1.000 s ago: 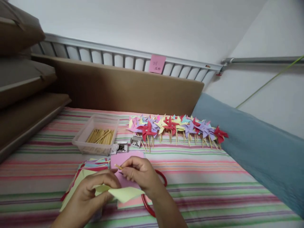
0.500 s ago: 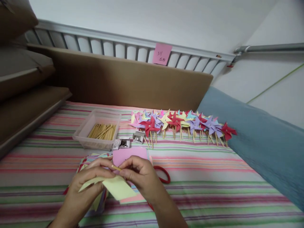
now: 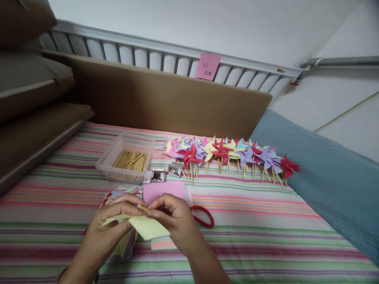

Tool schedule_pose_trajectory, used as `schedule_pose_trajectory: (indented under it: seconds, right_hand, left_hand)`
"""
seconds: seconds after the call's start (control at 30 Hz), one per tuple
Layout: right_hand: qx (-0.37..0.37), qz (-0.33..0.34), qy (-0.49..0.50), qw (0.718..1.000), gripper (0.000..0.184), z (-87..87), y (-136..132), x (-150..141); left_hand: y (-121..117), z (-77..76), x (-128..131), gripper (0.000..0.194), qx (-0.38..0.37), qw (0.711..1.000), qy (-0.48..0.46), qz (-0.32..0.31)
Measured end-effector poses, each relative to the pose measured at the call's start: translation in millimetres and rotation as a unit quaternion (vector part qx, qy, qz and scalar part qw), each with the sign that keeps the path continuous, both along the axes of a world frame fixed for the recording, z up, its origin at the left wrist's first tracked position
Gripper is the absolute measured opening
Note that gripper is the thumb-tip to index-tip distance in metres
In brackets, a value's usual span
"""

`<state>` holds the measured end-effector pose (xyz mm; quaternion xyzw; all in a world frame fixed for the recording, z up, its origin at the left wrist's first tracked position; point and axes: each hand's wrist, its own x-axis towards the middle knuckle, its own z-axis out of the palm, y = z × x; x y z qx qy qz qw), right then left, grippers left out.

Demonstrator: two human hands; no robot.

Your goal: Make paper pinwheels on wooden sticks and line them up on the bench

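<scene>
My left hand (image 3: pixel 108 225) is closed on a folded pale yellow paper piece (image 3: pixel 149 228), which bends out between thumb and fingers. My right hand (image 3: pixel 174 216) pinches a wooden stick (image 3: pixel 143 208); its end shows just above the paper, by the left fingertips. Most of the stick is hidden by the fingers. Under the left hand lies a pile of cut coloured papers (image 3: pixel 121 250). Beneath both hands is a stack of coloured sheets (image 3: pixel 164 190), pink on top. Red-handled scissors (image 3: pixel 211 221) lie partly covered by the right hand.
A clear plastic box (image 3: pixel 103 167) holds several wooden sticks. Two small open boxes of metal pins (image 3: pixel 158 176) (image 3: pixel 175 169) stand beside it. Many-coloured paper pinwheels (image 3: pixel 220 151) lie in a row at the back. Cardboard (image 3: pixel 166 100) leans against the radiator; brown packages (image 3: pixel 38 130) are stacked left.
The right hand has brought the stick's end left, up to the yellow paper at the left fingers. The left hand has closed in around it. The camera view has shifted slightly.
</scene>
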<state>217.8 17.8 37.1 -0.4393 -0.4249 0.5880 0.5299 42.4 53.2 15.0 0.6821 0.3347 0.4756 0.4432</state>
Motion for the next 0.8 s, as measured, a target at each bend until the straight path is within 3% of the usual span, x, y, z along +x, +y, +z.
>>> schedule_pose_trajectory:
  seconds: [0.8]
  right_hand:
    - [0.002, -0.013, -0.011, 1.000, 0.019, -4.8, 0.6, -2.6]
  left_hand:
    - [-0.6, 2.7, 3.3, 0.005, -0.022, 1.000, -0.004, 0.022]
